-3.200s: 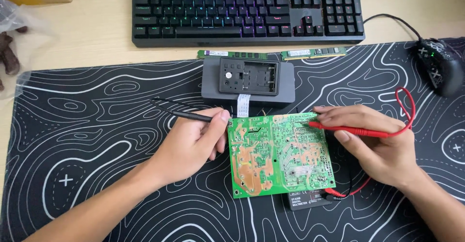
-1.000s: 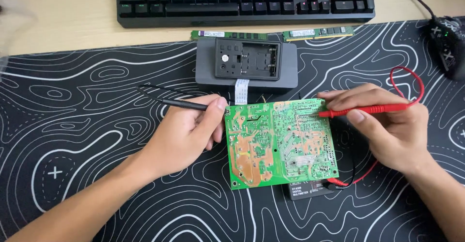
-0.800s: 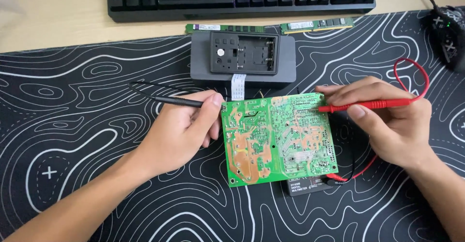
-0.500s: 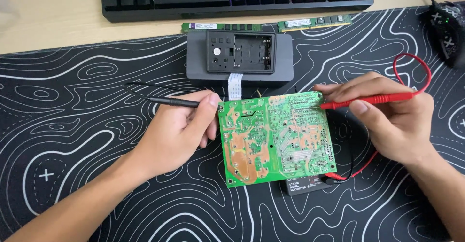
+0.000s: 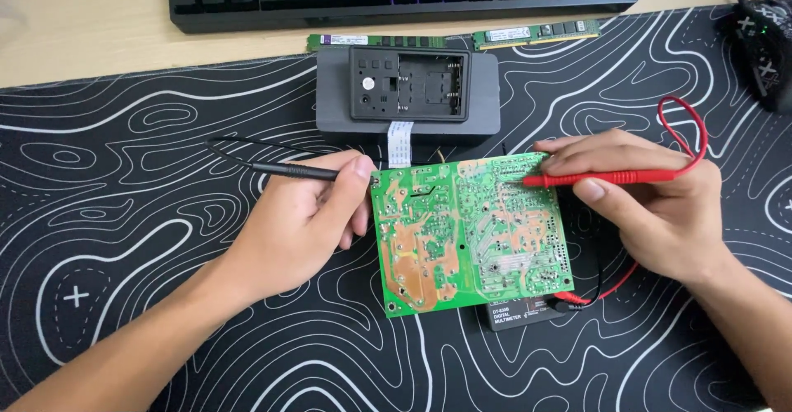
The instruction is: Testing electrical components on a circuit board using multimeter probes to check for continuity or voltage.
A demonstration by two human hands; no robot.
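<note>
Circuit board (image 5: 470, 235) over black multimeter (image 5: 524, 315)

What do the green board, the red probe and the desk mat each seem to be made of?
Green board: rigid laminate, likely fibreglass, glossy green coat with coppery patches and silvery solder dots.
Red probe: smooth moulded plastic, slight sheen; its tip looks like metal.
Desk mat: matt, soft-looking, probably fabric over rubber, printed with white lines.
</note>
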